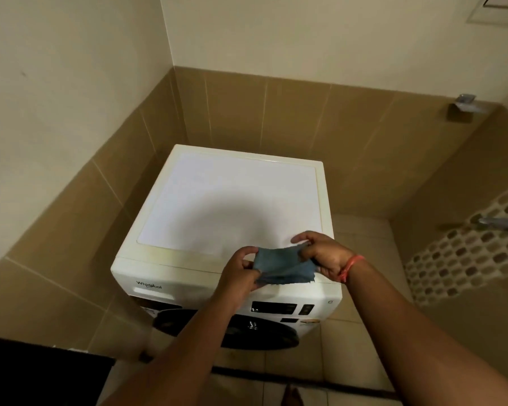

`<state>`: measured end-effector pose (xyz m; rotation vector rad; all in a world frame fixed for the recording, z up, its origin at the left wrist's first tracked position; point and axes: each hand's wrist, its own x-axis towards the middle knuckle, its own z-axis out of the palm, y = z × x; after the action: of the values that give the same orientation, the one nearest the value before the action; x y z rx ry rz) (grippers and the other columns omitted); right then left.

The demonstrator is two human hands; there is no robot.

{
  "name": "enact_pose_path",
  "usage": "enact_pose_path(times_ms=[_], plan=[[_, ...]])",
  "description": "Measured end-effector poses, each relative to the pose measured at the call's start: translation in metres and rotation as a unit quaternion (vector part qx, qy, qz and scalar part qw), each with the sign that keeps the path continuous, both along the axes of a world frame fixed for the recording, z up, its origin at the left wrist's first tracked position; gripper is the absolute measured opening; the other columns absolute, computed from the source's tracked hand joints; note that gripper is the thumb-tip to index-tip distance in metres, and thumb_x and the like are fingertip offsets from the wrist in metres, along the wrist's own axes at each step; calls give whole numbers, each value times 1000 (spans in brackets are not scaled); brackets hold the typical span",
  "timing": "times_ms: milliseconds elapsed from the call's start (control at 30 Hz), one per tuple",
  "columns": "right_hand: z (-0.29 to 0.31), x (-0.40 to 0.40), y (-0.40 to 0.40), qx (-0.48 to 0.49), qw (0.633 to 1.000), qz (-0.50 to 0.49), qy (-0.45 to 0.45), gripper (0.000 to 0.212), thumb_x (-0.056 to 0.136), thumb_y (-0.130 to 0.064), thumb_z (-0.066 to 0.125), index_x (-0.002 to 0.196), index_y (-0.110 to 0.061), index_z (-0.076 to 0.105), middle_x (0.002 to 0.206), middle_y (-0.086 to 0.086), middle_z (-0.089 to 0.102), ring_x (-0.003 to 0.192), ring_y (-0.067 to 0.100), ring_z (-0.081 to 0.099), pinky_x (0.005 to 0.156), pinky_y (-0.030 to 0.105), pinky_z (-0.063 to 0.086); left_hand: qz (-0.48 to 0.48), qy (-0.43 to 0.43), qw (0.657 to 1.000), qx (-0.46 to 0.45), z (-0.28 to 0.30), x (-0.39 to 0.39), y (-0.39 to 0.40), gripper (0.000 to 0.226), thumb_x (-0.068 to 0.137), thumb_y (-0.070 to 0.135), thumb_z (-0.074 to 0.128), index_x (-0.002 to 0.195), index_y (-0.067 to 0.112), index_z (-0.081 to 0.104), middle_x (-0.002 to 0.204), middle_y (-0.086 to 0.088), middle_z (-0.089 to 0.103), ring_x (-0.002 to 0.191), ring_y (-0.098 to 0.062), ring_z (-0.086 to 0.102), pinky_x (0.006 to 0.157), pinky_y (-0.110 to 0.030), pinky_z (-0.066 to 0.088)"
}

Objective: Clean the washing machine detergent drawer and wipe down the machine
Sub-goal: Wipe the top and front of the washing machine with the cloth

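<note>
The washing machine (232, 206) stood in a corner, walls close behind it and to its left, open floor (361, 230) to its right. Above its front edge, the left hand (239, 272) and right hand (323, 256) held a cloth (279, 265) between them. A tap (499, 222) projected from the right-hand wall.
</note>
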<state>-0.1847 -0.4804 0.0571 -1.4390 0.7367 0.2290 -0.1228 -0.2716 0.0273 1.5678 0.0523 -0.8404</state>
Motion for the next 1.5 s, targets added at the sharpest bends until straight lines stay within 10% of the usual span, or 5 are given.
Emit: enact_pose_path(times_ms=[200, 333, 467, 567, 1500], plan=[[-24, -1, -16, -404, 912, 47, 58, 42, 85, -15, 68, 124, -18, 52, 126, 8, 48, 108, 27, 55, 92, 34, 48, -209, -189, 924, 257, -27, -13, 0, 47, 92, 18, 60, 137, 22, 48, 115, -6, 63, 100, -23, 62, 87, -38, 54], [-54, -16, 6, -490, 848, 200, -18, 53, 95, -34, 53, 142, -14, 40, 152, 11, 32, 140, 29, 30, 116, 43, 28, -152, -361, 864, 317, -31, -12, -5, 28, 94, 21, 57, 122, 18, 59, 119, -4, 59, 106, -20, 58, 88, -32, 50], [-93, -31, 24, -598, 693, 398, -51, 69, 95, -58, 19, 153, -21, 17, 162, 7, 9, 149, 32, 6, 116, 57, -4, -142, -447, 791, 394, -35, -14, -12, 33, 92, 25, 60, 125, 17, 59, 126, -5, 56, 114, -25, 53, 96, -36, 46], [-102, -30, 1, -638, 637, 415, -121, 65, 96, -53, 31, 151, -19, 29, 159, 8, 24, 146, 33, 22, 115, 61, 11, -125, -469, 764, 425, -40, -24, -21, 42, 85, 21, 66, 126, 10, 61, 129, -13, 57, 117, -33, 54, 103, -44, 40], [-109, -37, -89, -639, 595, 452, -185, 54, 99, -39, 34, 151, -26, 25, 159, 6, 23, 146, 30, 22, 118, 54, 16, -147, -400, 736, 526, -52, -52, -65, 75, 92, 69, -1, 156, 30, -5, 165, -10, -3, 151, -33, -5, 119, -60, 3]])
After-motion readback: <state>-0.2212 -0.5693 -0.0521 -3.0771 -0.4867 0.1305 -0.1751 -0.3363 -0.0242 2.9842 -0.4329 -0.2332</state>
